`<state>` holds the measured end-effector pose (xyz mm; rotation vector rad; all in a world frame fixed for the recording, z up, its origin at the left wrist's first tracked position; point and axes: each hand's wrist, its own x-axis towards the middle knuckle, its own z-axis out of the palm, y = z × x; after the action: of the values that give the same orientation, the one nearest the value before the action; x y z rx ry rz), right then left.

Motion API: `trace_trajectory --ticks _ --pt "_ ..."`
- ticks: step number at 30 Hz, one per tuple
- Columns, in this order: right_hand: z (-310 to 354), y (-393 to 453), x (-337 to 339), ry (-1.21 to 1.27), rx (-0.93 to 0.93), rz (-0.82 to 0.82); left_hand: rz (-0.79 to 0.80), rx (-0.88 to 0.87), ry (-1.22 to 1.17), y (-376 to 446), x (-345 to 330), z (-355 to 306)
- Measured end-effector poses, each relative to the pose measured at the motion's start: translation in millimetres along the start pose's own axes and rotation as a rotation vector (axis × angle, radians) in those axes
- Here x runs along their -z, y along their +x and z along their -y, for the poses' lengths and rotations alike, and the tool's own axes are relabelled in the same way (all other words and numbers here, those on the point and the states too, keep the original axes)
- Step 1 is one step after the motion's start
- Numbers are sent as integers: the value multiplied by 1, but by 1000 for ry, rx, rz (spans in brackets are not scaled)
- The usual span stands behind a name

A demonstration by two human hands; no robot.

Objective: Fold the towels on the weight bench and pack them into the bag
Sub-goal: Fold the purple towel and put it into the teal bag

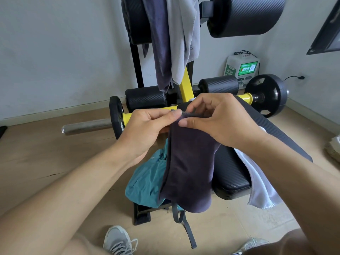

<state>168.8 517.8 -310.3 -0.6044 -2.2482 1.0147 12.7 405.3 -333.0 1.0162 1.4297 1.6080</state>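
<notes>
Right up close, the dark navy towel (187, 162) hangs doubled and limp; left hand (147, 129) and right hand (219, 118) each keep a pinching grip on its top edge; behind it the teal bag (145, 183) slumps against the worktop (231, 173); a white towel (257, 183) drapes there; farther back, grey towels (173, 39) hang.

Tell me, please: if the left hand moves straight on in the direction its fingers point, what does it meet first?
The left hand points right, so it would most likely meet the right hand first; both pinch the dark towel at its top edge. Depth is hard to judge.
</notes>
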Motion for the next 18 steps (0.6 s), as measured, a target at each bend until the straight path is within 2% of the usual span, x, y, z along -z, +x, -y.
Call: trace_trajectory --ticks 7,13,15,18 --pt "2 -5 -6 -208 -113 249 -397 -79 88 25 30 16" --pt "12 -10 1 -372 -81 336 -729 29 14 45 81 25" --pt "13 -11 3 -522 -78 315 -784 54 12 48 98 32" --pt "14 -11 4 -651 -70 130 -796 33 118 49 108 39"
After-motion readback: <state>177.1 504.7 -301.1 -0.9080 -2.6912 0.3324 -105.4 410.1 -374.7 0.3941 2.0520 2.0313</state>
